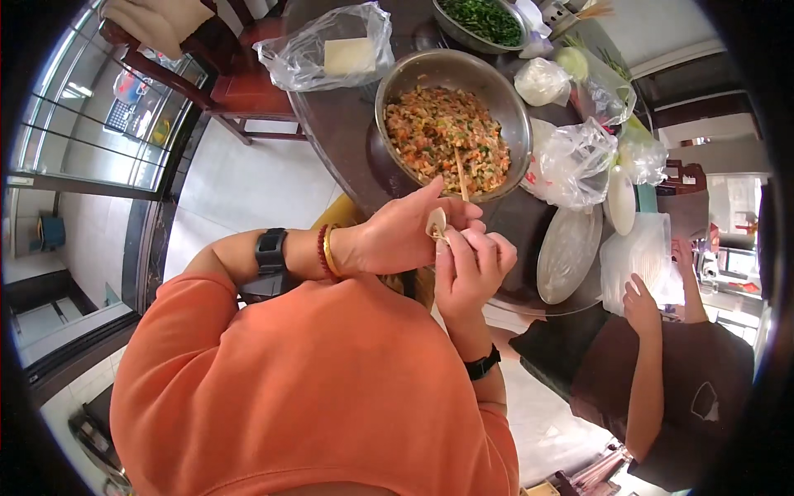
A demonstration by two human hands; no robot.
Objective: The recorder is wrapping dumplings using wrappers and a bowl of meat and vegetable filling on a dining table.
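My left hand (400, 232) is palm up, fingers partly spread, just below the metal bowl's edge. A small folded dough wrapper (437, 222) lies at its palm side, and the fingertips of my right hand (474, 263) pinch the lower end of it. Whether my left fingers also grip the wrapper is hard to tell. Beyond my hands stands a large steel bowl (521, 118) with a chopped, mixed filling (443, 133) of orange, green and pale bits. A wooden stick or utensil handle (461, 177) leans out of the filling towards my hands.
An open plastic bag with a stack of square wrappers (349, 56) lies at the upper left. Chopped greens (481, 23) fill another bowl. Plastic bags (574, 164) and an oval plate (569, 254) are on the right. A co-worker's hand (642, 304) touches a translucent tray (636, 260).
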